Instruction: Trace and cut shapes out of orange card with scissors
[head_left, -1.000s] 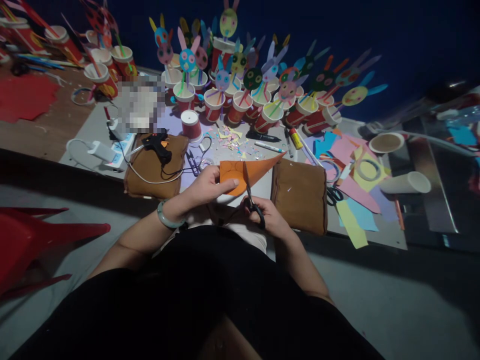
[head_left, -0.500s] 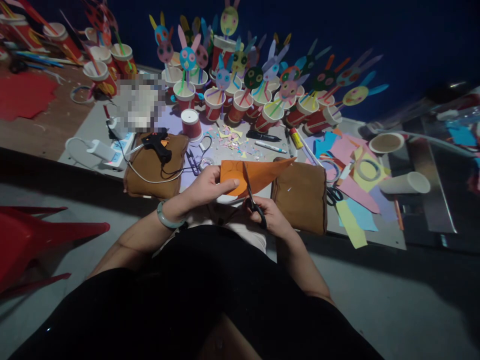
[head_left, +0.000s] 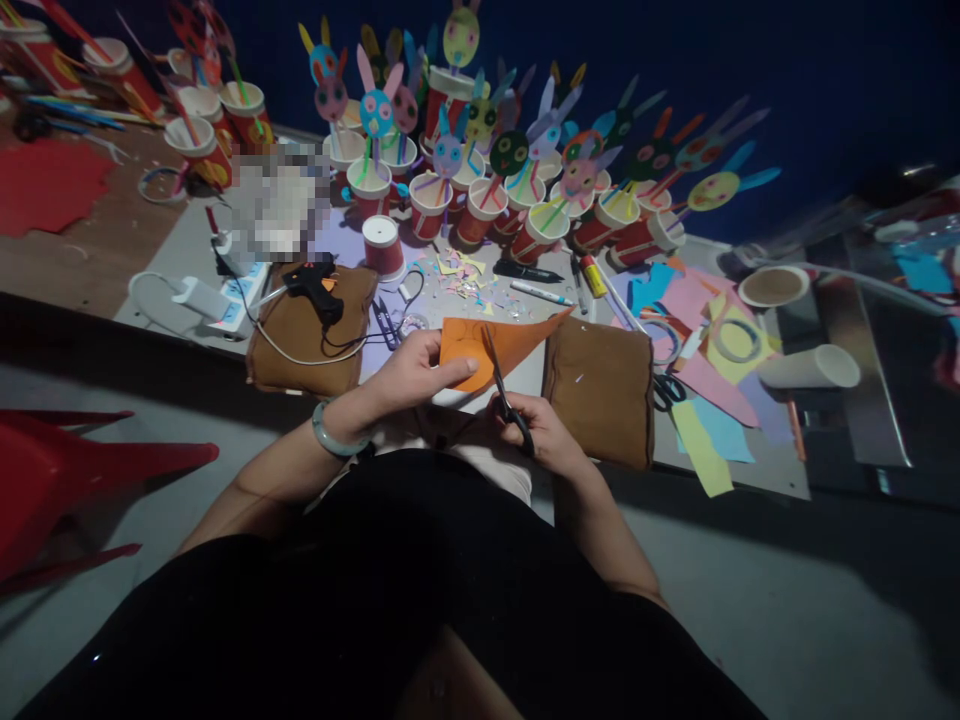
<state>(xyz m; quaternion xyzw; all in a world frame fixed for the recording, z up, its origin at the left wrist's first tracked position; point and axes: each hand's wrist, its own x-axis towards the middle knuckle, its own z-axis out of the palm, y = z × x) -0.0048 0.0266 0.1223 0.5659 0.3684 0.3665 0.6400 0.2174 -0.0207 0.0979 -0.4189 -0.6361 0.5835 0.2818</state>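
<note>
My left hand (head_left: 420,368) pinches the left end of a sheet of orange paper (head_left: 517,338), thumb on top. Round outlines are drawn on the paper near the thumb, and its right side tapers to a raised corner. In my right hand (head_left: 546,430) is a pair of black-handled scissors (head_left: 499,375), fingers through the loops. The blades lie across the paper, just right of the drawn outlines. Below the paper is the table's front edge, close to my body.
Brown cushions (head_left: 600,390) flank my hands; a glue gun (head_left: 319,290) and its cable lie on the left one. Paper cups (head_left: 431,205) with rabbit faces crowd the back. Coloured paper (head_left: 705,445) and spare scissors (head_left: 667,390) lie right. A red stool (head_left: 67,480) stands left.
The paper's right corner has shifted slightly left and up, and the sheet sits a little differently around the blades. Both hands stay in nearly the same place.
</note>
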